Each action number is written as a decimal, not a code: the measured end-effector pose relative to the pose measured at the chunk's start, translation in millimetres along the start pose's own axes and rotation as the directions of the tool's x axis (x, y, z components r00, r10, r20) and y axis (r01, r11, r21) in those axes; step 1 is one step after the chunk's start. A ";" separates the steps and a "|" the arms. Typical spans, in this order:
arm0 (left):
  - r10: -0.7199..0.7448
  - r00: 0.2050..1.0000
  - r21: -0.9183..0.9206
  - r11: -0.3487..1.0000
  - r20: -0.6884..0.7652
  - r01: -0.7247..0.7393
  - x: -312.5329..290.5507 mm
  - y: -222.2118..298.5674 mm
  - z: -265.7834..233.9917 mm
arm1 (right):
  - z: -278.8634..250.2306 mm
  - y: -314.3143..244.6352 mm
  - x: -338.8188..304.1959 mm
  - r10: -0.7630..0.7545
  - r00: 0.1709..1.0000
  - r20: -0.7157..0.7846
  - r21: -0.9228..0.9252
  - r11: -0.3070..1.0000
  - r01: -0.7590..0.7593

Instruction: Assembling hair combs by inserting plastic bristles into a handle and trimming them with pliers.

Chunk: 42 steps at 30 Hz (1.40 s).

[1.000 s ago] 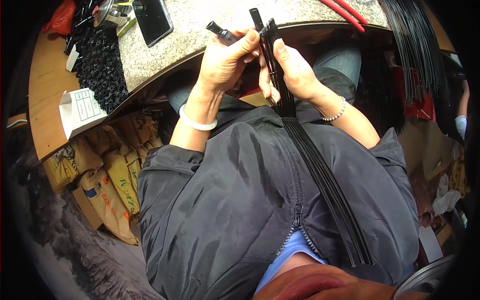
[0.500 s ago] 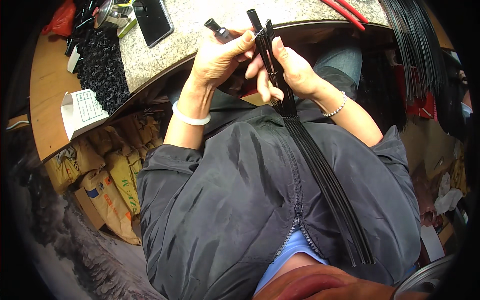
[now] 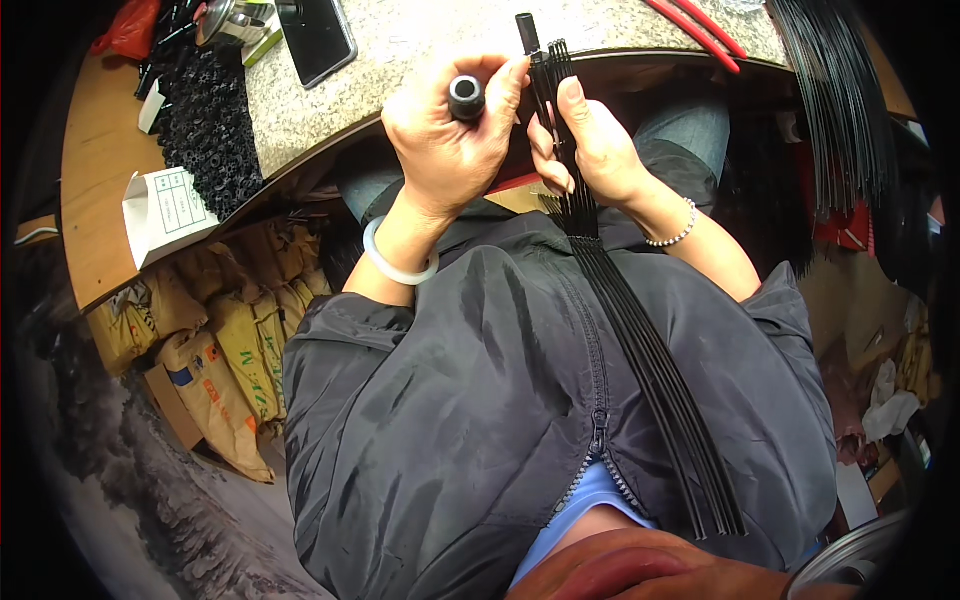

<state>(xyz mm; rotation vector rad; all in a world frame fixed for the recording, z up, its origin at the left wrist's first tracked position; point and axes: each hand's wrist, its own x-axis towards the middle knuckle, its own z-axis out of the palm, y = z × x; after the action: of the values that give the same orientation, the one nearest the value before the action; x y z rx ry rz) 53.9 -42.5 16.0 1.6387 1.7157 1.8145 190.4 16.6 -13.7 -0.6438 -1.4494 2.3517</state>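
My left hand (image 3: 440, 140) is closed around a dark cylindrical tool (image 3: 466, 98), whose round end with a pale centre faces up at me. Its thumb and forefinger meet at the upper part of a bundle of thin black rods (image 3: 650, 360). My right hand (image 3: 600, 150) grips this bundle, thumb on one side and fingers curled round the other. A short black tube (image 3: 527, 33) sticks up from the bundle's top, beside several rod ends. Below my hands the rods run down across my dark jacket. What my left fingertips pinch is too small to make out.
Ahead is a speckled stone tabletop (image 3: 400, 50) with a phone (image 3: 318, 40) and red-handled pliers (image 3: 695, 30). At left lie a heap of small black parts (image 3: 208, 135) and a white box (image 3: 168, 218). More dark rods (image 3: 835, 100) hang off the right edge. Filled sacks (image 3: 215, 400) stand below left.
My left hand has turned, so the tool's round end now points up toward me instead of away to the upper left. My right fingers have curled closer round the rods.
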 end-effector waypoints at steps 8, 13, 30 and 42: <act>-0.135 0.991 -0.385 0.914 0.014 0.130 2.5 0.4 -2.6 | -3.5 0.7 -2.3 0.006 1.000 -0.001 0.061 0.998 -0.006; 0.205 0.941 -0.963 0.066 0.269 0.261 28.1 -73.4 -15.1 | 6.9 0.2 -0.9 -0.007 1.000 0.030 0.006 1.000 0.007; -0.559 0.745 -0.633 0.437 0.365 0.638 34.4 -23.2 -8.1 | 4.4 -0.1 -1.6 -0.006 1.000 -0.005 -0.034 0.999 0.006; -0.433 0.790 -0.669 0.432 0.435 0.605 35.9 -12.9 -6.8 | 4.4 0.0 -2.2 -0.004 1.000 0.001 -0.025 1.000 0.004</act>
<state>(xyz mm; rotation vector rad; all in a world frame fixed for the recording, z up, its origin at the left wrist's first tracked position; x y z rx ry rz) 28.0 -16.5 28.3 0.7336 0.8993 1.6115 190.0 12.2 -11.5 -0.6457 -1.4812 2.3342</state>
